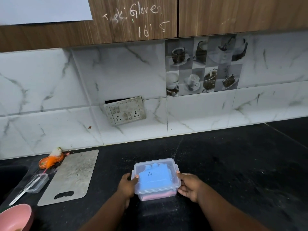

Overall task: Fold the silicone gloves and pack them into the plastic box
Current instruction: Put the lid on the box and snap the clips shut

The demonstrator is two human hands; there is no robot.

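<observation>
Sitting between both hands [160, 185], the lidded plastic box [155, 178].

chalk "Gloves" and "16" on cabinet door [133, 19]

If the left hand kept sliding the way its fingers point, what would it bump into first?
The left hand points rightward at the plastic box and already touches its left side, so the box comes first. Beyond it, the right hand holds the opposite side. Depth is hard to judge.
</observation>
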